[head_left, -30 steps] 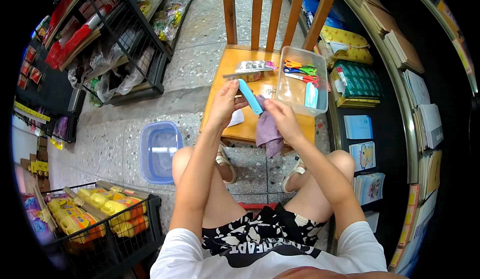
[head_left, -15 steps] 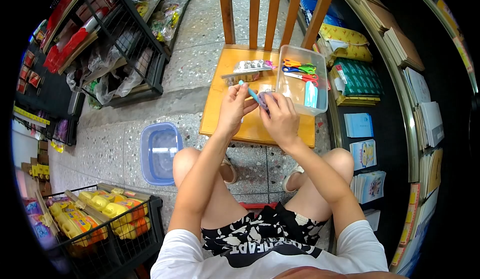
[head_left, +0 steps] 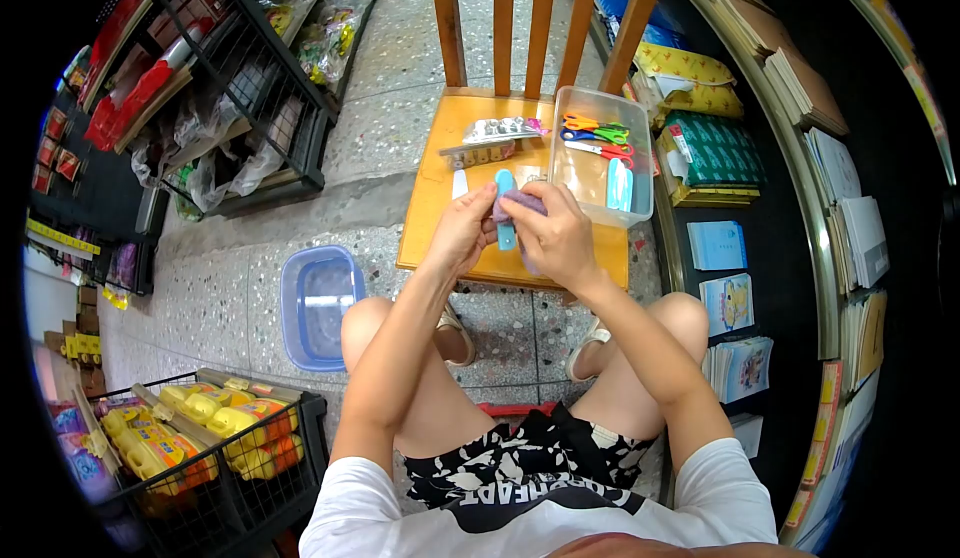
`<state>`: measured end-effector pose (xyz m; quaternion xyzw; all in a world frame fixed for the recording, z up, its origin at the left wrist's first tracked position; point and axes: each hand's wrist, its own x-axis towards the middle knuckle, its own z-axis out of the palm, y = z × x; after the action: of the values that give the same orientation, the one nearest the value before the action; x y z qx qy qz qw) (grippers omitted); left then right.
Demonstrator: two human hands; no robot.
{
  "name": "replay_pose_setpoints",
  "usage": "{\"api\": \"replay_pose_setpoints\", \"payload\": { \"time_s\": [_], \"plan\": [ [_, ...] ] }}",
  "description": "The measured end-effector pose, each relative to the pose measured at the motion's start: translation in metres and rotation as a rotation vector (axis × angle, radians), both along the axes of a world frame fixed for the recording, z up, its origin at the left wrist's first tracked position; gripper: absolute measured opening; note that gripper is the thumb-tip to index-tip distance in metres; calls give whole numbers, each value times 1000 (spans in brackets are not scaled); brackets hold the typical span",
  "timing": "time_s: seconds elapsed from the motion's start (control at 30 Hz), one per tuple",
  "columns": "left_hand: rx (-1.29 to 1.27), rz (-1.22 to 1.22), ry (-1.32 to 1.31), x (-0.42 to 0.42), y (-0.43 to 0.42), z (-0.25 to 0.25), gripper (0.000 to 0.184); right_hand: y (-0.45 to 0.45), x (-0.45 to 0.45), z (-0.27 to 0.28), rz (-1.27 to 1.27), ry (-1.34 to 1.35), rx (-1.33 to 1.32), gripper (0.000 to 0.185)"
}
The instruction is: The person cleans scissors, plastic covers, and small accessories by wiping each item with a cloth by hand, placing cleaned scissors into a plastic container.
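Over the chair seat, my left hand (head_left: 468, 226) is closed on a slim, flat light-blue piece (head_left: 505, 182) with rounded ends, held nearly upright; its exact kind is unclear. My right hand (head_left: 556, 233) pinches a purple cloth (head_left: 524, 202) that is folded around the middle of this piece. Both hands touch, and the fingers hide part of the cloth. To their right stands a clear plastic box (head_left: 648, 148) holding several colourful scissors (head_left: 598, 136) and light-blue items (head_left: 619, 186). Behind my hands lie silvery packs (head_left: 502, 130) and a white strip (head_left: 459, 183).
The wooden chair (head_left: 425, 228) stands before my knees, its slatted back (head_left: 500, 28) at the far side. A blue basin (head_left: 290, 308) is on the floor to the left. Wire racks (head_left: 300, 148) and a basket of yellow bottles (head_left: 315, 438) line the left; shelves of notebooks (head_left: 735, 308) line the right.
The light-blue piece has turned from a slant to nearly upright, with its flat face showing. The purple cloth has moved left around its middle. A white strip on the seat has come into sight.
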<state>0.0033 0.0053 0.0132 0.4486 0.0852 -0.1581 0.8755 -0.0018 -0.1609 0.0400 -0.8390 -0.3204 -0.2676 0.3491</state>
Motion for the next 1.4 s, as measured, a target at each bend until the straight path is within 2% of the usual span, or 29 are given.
{"api": "replay_pose_setpoints", "payload": {
  "time_s": [0.3, 0.53, 0.67, 0.93, 1.03, 1.13, 1.23, 1.4],
  "plan": [
    [95, -176, -46, -12, -11, -7, 32, -3, 5, 6, -152, 43, 29, 24],
    [43, 24, -31, -9, -5, -10, 30, 6, 1, -1, -72, 48, 18, 25],
    [3, 64, -133, -1, 14, -14, 31, 8, -5, -6, 69, 57, -23, 26],
    [63, 229, -110, 5, 25, 9, 30, 5, -7, 2, 269, 125, 9, 22],
    [83, 153, -103, 5, 29, 15, 31, -1, -3, 12, 244, 126, 32, 22],
    [110, -11, -108, 2, 24, 14, 32, -3, 6, 14, 35, -5, 90, 23],
    [177, -64, -120, -1, 12, 13, 34, -5, 11, 14, -67, -38, 49, 23],
    [201, -68, -119, -4, 10, 16, 34, -3, 11, 7, -79, -103, -22, 24]
  ]
}}
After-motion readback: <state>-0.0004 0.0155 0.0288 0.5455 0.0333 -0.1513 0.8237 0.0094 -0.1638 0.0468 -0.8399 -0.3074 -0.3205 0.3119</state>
